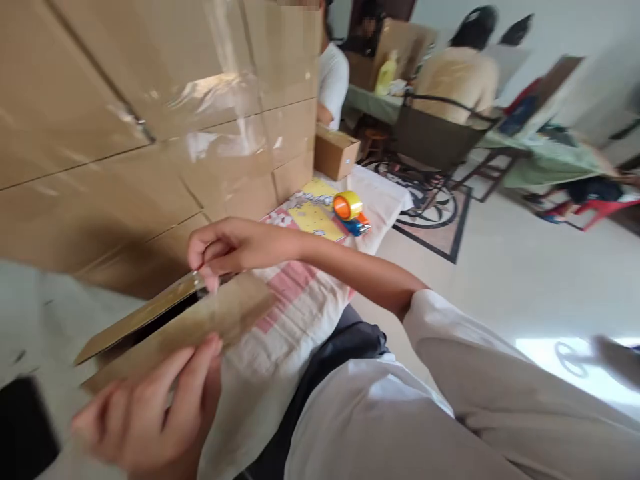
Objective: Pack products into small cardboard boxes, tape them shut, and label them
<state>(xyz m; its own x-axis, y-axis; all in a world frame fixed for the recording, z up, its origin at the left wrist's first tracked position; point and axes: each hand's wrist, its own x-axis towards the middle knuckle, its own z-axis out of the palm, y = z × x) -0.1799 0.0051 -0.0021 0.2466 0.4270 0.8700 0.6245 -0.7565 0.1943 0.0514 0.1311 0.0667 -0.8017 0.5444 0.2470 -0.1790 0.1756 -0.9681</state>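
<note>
A brown cardboard box [175, 333] lies on the cloth-covered table with a dark gap between its top flap and its front side. My right hand [245, 245] reaches over from the right, its fingers pinched at the box's far corner, where something shiny like clear tape shows. My left hand [155, 413] is at the near side of the box, blurred, its fingers slightly bent and apart. Its fingertips are close to the front panel; whether they touch it I cannot tell. A tape dispenser [353, 212] with a yellow roll rests on the table farther right.
Stacked cardboard boxes [135, 153] rise like a wall behind the work. A small box [335, 152] stands at the table's far end. Beyond the patterned cloth [295, 307], a person in a chair [440, 140] sits at another table, with other people nearby. A dark object [27, 427] is at lower left.
</note>
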